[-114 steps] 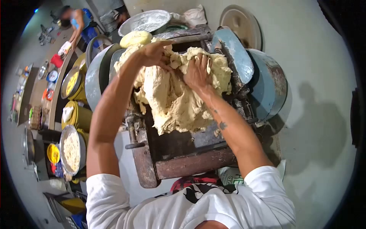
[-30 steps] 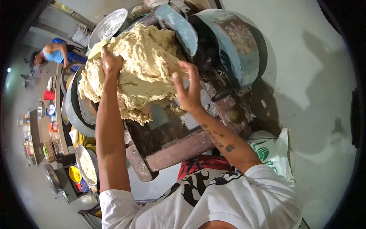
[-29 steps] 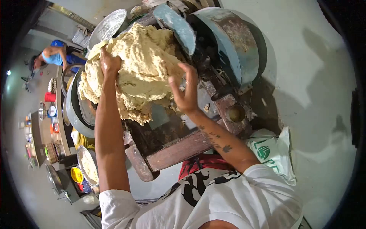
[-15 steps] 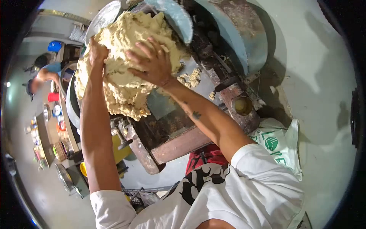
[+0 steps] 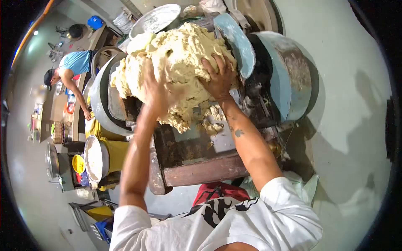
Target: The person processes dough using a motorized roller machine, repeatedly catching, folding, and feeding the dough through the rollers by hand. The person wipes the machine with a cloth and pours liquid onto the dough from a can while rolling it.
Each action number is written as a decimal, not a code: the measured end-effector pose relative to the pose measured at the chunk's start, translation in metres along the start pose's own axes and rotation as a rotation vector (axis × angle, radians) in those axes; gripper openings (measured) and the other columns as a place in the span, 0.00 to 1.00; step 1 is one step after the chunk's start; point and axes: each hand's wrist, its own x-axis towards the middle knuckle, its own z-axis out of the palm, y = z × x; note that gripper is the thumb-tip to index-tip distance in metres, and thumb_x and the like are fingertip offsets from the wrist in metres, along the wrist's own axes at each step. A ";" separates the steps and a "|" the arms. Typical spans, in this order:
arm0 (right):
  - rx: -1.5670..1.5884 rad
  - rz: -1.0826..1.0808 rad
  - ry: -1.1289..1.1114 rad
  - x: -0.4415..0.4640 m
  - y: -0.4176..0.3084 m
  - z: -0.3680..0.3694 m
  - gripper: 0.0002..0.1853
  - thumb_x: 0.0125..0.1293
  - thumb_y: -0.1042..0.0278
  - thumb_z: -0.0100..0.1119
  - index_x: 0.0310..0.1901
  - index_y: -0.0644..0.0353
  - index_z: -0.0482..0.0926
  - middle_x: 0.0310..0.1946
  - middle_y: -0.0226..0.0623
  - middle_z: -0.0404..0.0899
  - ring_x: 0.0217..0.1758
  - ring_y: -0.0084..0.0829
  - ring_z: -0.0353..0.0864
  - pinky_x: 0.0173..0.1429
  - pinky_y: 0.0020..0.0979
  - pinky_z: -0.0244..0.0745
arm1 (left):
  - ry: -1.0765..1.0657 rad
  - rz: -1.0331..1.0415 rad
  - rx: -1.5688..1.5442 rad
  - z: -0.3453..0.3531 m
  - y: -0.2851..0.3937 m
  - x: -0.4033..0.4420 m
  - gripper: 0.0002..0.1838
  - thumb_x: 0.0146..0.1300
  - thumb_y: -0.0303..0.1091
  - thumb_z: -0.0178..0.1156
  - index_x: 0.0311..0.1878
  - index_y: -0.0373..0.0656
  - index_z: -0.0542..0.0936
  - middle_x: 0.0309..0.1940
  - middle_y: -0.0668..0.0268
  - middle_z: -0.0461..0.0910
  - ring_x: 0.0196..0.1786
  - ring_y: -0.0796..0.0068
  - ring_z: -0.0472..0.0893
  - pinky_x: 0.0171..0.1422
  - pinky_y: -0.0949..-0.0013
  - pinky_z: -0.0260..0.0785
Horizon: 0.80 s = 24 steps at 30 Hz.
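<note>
A big, rough mass of pale yellow dough (image 5: 190, 48) lies on the machine's metal bed (image 5: 224, 142). My left hand (image 5: 155, 90) is at the near left part of the dough, its fingers smeared by motion. On the dough's right side rests my right hand (image 5: 218, 77), fingers spread and bent against the surface, not closed around it. Loose dough pieces (image 5: 212, 121) lie on the bed just below the mass. The dough hides the far part of the bed.
Blue curved guards (image 5: 284, 83) stand to the right, beside a dark machine frame. A floury round pan (image 5: 155, 19) sits behind the dough. At left are a large bowl (image 5: 95, 159) on a yellow drum and another person (image 5: 75, 67) leaning over a counter.
My view has shifted, so the dough appears farther right. My right hand has gone from the dough's top to its right side; my left hand has left the far left edge and come nearer.
</note>
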 end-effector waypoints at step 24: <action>0.459 0.256 -0.275 -0.017 -0.061 -0.150 0.27 0.74 0.52 0.57 0.69 0.56 0.75 0.69 0.52 0.72 0.74 0.49 0.69 0.75 0.48 0.65 | 0.023 -0.302 0.072 0.029 -0.021 0.008 0.38 0.54 0.41 0.77 0.69 0.61 0.72 0.56 0.51 0.81 0.64 0.46 0.77 0.63 0.46 0.74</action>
